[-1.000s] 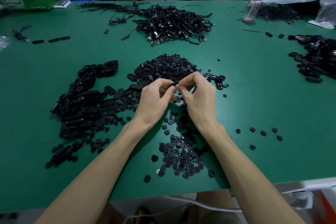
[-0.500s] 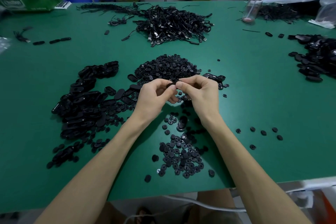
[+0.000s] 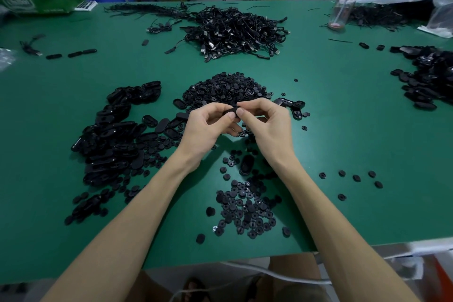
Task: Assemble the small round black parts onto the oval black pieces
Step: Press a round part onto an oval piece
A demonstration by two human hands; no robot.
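Above the table, oval piece (image 3: 230,112) pinched between both hands' fingertips (image 3: 231,116)

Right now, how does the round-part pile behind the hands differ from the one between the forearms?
The far pile is heaped into a mound; the near pile is spread thin, green table showing between parts. The far pile lies beyond the left hand and right hand; the near pile lies between the forearms, by the table's front edge. Both are small round black parts.
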